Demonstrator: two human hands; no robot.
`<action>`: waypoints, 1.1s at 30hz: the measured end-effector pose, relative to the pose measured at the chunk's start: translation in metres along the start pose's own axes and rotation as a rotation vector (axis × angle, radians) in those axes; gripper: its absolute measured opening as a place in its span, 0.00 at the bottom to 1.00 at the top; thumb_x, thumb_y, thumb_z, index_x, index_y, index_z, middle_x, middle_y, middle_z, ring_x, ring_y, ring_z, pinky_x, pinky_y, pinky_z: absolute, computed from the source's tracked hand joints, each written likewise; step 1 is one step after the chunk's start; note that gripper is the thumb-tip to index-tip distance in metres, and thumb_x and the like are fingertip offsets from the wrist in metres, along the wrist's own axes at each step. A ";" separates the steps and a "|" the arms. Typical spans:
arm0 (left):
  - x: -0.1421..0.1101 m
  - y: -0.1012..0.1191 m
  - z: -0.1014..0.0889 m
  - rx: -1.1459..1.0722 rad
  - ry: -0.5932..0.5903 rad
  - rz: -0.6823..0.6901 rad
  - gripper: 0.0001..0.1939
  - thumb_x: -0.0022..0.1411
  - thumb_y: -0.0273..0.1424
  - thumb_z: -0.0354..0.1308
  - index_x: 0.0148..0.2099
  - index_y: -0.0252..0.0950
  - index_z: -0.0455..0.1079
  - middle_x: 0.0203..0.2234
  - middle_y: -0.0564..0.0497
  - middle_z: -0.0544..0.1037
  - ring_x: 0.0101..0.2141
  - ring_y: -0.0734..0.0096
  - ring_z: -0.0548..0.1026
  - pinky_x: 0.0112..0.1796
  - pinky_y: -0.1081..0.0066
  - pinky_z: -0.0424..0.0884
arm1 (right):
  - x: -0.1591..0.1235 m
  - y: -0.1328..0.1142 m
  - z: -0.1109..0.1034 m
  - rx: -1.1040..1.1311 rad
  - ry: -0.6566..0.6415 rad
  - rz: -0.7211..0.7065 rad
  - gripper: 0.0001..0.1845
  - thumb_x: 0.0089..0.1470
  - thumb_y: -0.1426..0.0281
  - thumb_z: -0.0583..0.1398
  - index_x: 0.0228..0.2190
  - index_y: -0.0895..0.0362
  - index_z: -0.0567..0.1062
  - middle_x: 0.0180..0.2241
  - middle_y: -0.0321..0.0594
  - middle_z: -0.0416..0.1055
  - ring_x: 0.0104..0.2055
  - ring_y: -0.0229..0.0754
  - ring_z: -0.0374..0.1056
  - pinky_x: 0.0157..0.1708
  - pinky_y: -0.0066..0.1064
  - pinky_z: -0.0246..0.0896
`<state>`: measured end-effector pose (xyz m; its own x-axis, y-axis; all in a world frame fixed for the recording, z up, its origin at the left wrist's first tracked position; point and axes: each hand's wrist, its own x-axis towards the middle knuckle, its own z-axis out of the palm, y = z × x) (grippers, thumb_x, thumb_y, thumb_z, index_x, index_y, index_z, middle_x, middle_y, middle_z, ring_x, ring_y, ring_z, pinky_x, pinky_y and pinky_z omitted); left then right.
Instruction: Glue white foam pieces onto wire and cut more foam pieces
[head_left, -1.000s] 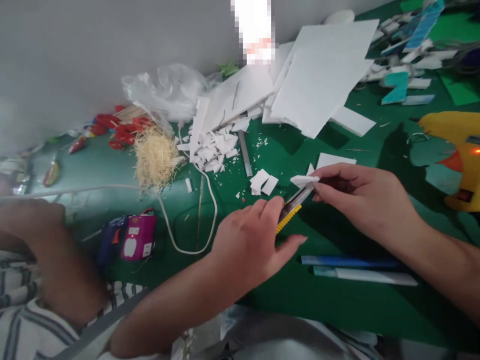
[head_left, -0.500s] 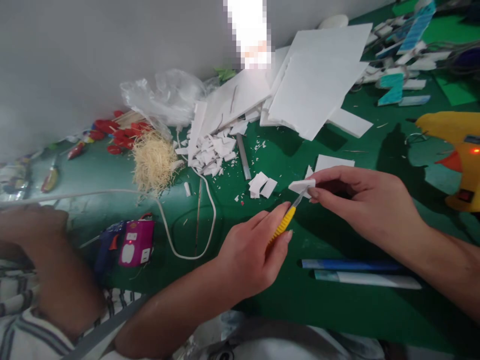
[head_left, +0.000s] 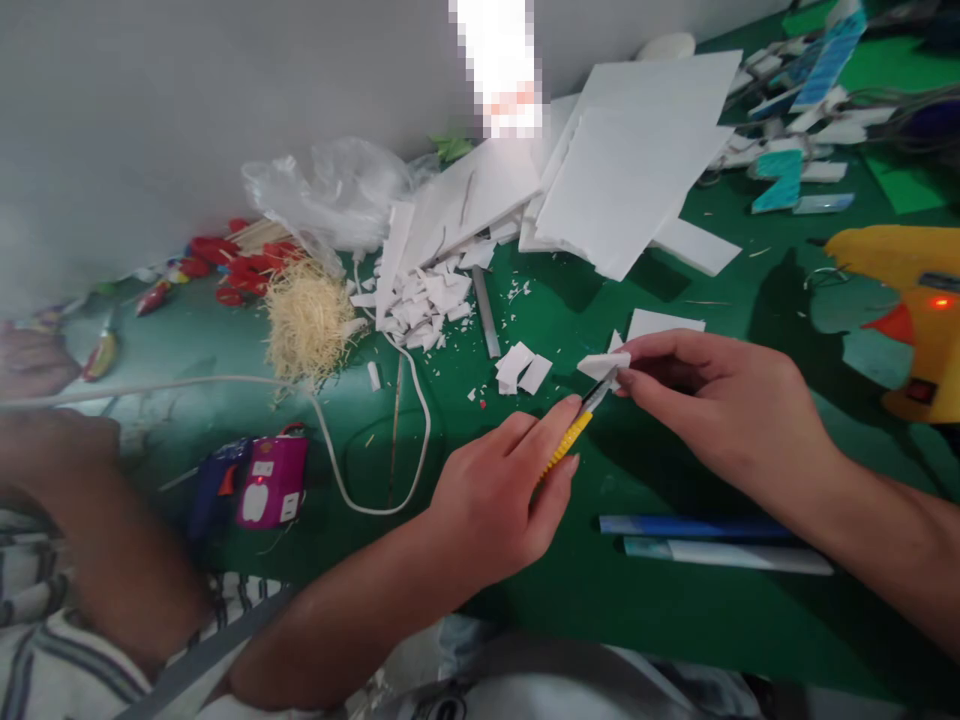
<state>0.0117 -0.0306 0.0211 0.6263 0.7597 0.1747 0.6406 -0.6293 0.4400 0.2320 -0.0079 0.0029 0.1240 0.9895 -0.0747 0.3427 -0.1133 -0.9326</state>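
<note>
My left hand (head_left: 506,490) is wrapped round a yellow utility knife (head_left: 568,443), its metal blade end pointing up and right. Between the thumb and fingers of my right hand (head_left: 720,400) is a small piece of white foam board (head_left: 602,364). The knife's tip is at the underside of that piece, close to my right thumb; whether it cuts in is hard to see. Just left of them lie a few small white cut pieces (head_left: 517,370) on the green table. Another flat white piece (head_left: 666,323) lies behind my right fingers.
A yellow glue gun (head_left: 919,300) stands at the right. Blue and white strips (head_left: 735,553) lie near the front. Foam sheets (head_left: 637,150), scraps (head_left: 427,300) and straw (head_left: 307,315) spread along the back. A white cable (head_left: 429,420) loops by a pink box (head_left: 274,482). A co-worker's arm (head_left: 112,520) is at left.
The knife in my left hand has drawn back, then turned so its blade lies flatter under the foam piece. My right hand has tilted the piece. A co-worker's other hand has appeared at far left.
</note>
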 end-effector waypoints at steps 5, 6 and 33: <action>0.000 0.002 0.000 0.011 0.029 0.022 0.19 0.75 0.28 0.50 0.64 0.29 0.66 0.39 0.48 0.82 0.34 0.73 0.81 0.37 0.74 0.79 | 0.003 0.004 -0.002 0.042 0.028 0.040 0.11 0.49 0.60 0.67 0.33 0.52 0.83 0.31 0.39 0.82 0.31 0.43 0.77 0.32 0.35 0.76; 0.000 0.001 0.000 0.018 0.032 0.024 0.19 0.75 0.28 0.50 0.64 0.29 0.66 0.39 0.48 0.82 0.34 0.73 0.81 0.37 0.74 0.79 | 0.003 0.004 -0.002 0.053 0.021 0.045 0.11 0.48 0.60 0.67 0.33 0.52 0.83 0.31 0.39 0.82 0.31 0.44 0.77 0.33 0.36 0.76; 0.001 0.000 0.008 0.189 -0.035 0.029 0.21 0.78 0.31 0.42 0.66 0.29 0.65 0.35 0.51 0.79 0.30 0.71 0.81 0.31 0.72 0.79 | 0.002 0.002 0.000 -0.001 -0.021 0.021 0.06 0.49 0.62 0.66 0.30 0.48 0.83 0.29 0.36 0.81 0.28 0.44 0.76 0.29 0.36 0.75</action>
<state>0.0160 -0.0316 0.0145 0.6589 0.7365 0.1530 0.6918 -0.6732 0.2610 0.2327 -0.0062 0.0012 0.1113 0.9885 -0.1021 0.3412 -0.1345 -0.9303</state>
